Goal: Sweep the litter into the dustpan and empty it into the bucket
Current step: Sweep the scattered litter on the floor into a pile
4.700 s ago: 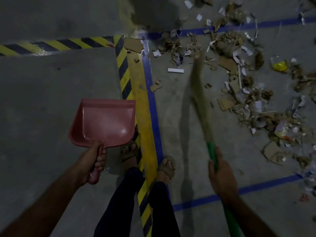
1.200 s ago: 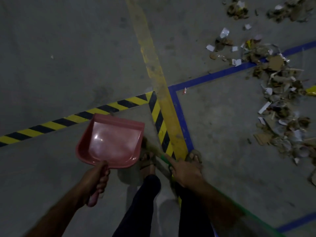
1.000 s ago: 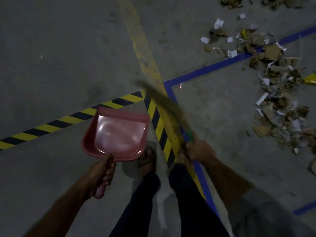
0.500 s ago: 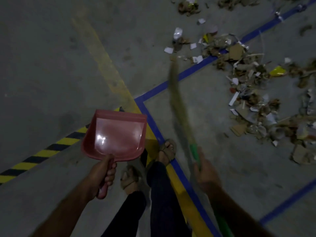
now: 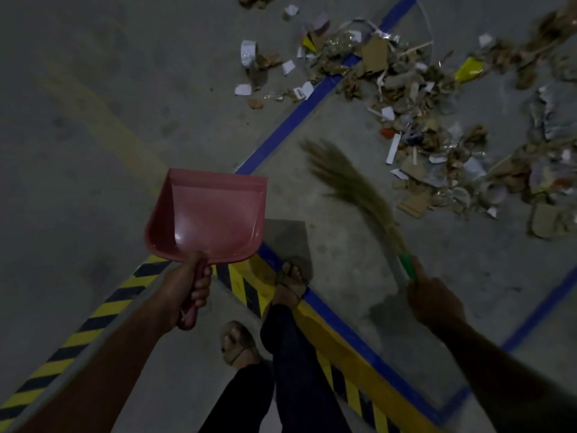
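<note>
Grey concrete floor [image 5: 93, 89] fills the dim view, crossed by a blue tape line [image 5: 290, 126], a worn yellow stripe and a yellow-and-black hazard stripe [image 5: 93, 317] that runs under the person's sandalled feet.

The left hand [image 5: 184, 292] has its fingers [image 5: 199, 292] curled round the handle of a red dustpan [image 5: 209, 220], held above the floor with its open mouth pointing away from the body; the pan has nothing in it.

The right hand [image 5: 432, 303] grips the green handle of a grass broom [image 5: 352, 185], fingers wrapped round it and thumb lying along the shaft. The broom's bristles fan out up and to the left, blurred, near the closest edge of the litter.

The litter [image 5: 421, 126], a spread of torn cardboard, white paper scraps and a yellow wrapper, lies on the floor at upper right, across the blue line, well apart from the dustpan.
</note>
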Tool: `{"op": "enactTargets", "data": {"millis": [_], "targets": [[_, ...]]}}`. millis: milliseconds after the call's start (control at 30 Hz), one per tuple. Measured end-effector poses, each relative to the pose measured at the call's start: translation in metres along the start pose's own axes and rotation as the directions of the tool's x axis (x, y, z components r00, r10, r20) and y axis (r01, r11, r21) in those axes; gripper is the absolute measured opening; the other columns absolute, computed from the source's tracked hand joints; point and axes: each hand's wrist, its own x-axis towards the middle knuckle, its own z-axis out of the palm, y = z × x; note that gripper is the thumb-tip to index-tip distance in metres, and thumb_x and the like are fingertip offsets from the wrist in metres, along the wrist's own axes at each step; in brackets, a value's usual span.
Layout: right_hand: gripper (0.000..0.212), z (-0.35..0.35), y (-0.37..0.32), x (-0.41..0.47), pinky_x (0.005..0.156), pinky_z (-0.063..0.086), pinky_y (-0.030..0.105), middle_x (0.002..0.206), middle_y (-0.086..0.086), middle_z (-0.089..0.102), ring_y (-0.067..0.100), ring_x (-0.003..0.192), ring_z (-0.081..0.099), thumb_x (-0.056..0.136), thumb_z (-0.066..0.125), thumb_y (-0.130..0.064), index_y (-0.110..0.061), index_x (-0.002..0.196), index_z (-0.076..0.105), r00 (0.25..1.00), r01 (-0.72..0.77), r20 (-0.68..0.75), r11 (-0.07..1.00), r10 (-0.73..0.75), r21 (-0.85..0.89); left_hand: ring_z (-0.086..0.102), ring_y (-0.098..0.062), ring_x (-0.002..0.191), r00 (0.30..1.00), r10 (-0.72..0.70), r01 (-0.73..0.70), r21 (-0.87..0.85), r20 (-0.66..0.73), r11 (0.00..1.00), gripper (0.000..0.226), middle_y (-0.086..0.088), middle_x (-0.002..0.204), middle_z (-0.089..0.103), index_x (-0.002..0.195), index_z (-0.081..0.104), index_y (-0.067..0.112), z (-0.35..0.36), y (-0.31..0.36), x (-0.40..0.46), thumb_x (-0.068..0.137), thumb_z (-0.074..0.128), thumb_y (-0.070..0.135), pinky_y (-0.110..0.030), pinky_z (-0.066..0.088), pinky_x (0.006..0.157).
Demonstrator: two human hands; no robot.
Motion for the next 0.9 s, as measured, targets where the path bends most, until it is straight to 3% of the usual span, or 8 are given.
{"op": "enactTargets", "data": {"millis": [67, 200, 267, 400, 500, 667, 767, 900], "targets": [[0.066, -0.006, -0.004, -0.010, 0.058, 0.051, 0.035, 0.089, 0.003, 0.053, 0.016, 0.066, 0.054, 0.101, 0.039, -0.044, -0.045, 0.156, 0.003, 0.993, 0.100, -0.065, 0.994, -0.098, 0.035, 0.019, -0.011, 0.038, 1.000, 0.015, -0.015, -0.010, -0.011, 1.000, 0.035, 0.004, 0.052, 0.022, 0.069, 0.041, 0.019, 0.005, 0.007, 0.001, 0.097, 0.042, 0.041, -0.020, 0.024, 0.037], [0.054, -0.018, -0.062, -0.047, 0.047, 0.049, 0.027, 0.085, -0.004, 0.060, 0.010, 0.056, 0.056, 0.102, 0.039, -0.049, -0.048, 0.153, 0.020, 0.977, 0.206, -0.010, 0.937, -0.212, 0.284, 0.019, -0.011, 0.037, 0.996, 0.071, -0.073, -0.035, -0.055, 0.997, 0.035, 0.003, 0.053, 0.020, 0.069, 0.040, 0.019, -0.001, 0.026, -0.010, 0.097, 0.040, 0.040, -0.018, 0.023, 0.038], [0.061, -0.005, -0.105, -0.064, 0.054, 0.055, 0.040, 0.092, 0.007, 0.065, 0.021, 0.061, 0.061, 0.101, 0.041, -0.042, -0.062, 0.149, 0.010, 0.954, 0.277, -0.007, 0.869, -0.300, 0.411, 0.019, -0.010, 0.036, 0.993, 0.086, -0.091, -0.052, -0.079, 0.995, 0.037, 0.003, 0.052, 0.020, 0.068, 0.041, 0.019, -0.012, 0.037, -0.014, 0.098, 0.039, 0.040, -0.017, 0.023, 0.037], [0.064, 0.030, -0.197, -0.065, 0.081, 0.053, 0.043, 0.134, 0.008, 0.054, 0.033, 0.103, 0.064, 0.100, 0.034, -0.045, -0.057, 0.151, -0.002, 0.803, 0.580, 0.040, 0.796, -0.594, 0.171, 0.017, -0.008, 0.033, 0.990, 0.082, -0.091, -0.077, -0.111, 0.993, 0.037, 0.005, 0.049, 0.018, 0.069, 0.040, 0.019, -0.041, 0.056, -0.015, 0.099, 0.038, 0.041, -0.015, 0.020, 0.036], [0.062, 0.022, -0.267, -0.064, 0.080, 0.055, 0.048, 0.116, 0.013, 0.059, 0.036, 0.093, 0.063, 0.101, 0.036, -0.038, -0.053, 0.153, 0.004, 0.750, 0.648, 0.171, 0.761, -0.639, 0.004, 0.018, -0.008, 0.034, 0.989, 0.097, -0.106, -0.075, -0.114, 0.992, 0.037, 0.006, 0.051, 0.019, 0.071, 0.042, 0.019, -0.059, 0.068, -0.013, 0.099, 0.040, 0.044, -0.015, 0.021, 0.036], [0.057, -0.013, -0.328, -0.017, 0.092, 0.048, 0.042, 0.128, 0.015, 0.058, 0.036, 0.112, 0.059, 0.104, 0.041, -0.038, -0.041, 0.157, 0.018, 0.821, 0.520, 0.229, 0.851, -0.523, 0.081, 0.017, -0.009, 0.035, 0.993, 0.086, -0.092, -0.065, -0.083, 0.994, 0.035, 0.004, 0.052, 0.019, 0.070, 0.042, 0.019, -0.070, 0.093, 0.006, 0.098, 0.041, 0.040, -0.017, 0.020, 0.038], [0.052, -0.031, -0.316, 0.028, 0.091, 0.050, 0.041, 0.128, 0.012, 0.061, 0.033, 0.110, 0.063, 0.103, 0.043, -0.041, -0.032, 0.152, 0.033, 0.936, 0.303, 0.113, 0.926, -0.334, 0.225, 0.018, -0.009, 0.038, 0.995, 0.087, -0.090, -0.044, -0.054, 0.995, 0.033, 0.004, 0.054, 0.021, 0.071, 0.043, 0.019, -0.072, 0.110, 0.026, 0.096, 0.043, 0.041, -0.018, 0.022, 0.037], [0.055, -0.065, -0.270, 0.086, 0.075, 0.049, 0.036, 0.106, 0.010, 0.064, 0.029, 0.090, 0.065, 0.105, 0.043, -0.030, -0.028, 0.156, 0.021, 0.994, 0.046, 0.068, 0.910, -0.081, 0.412, 0.020, -0.009, 0.035, 0.998, 0.058, -0.059, -0.031, -0.020, 0.998, 0.034, 0.004, 0.050, 0.024, 0.070, 0.043, 0.019, -0.074, 0.139, 0.046, 0.097, 0.041, 0.038, -0.017, 0.021, 0.036]]}}
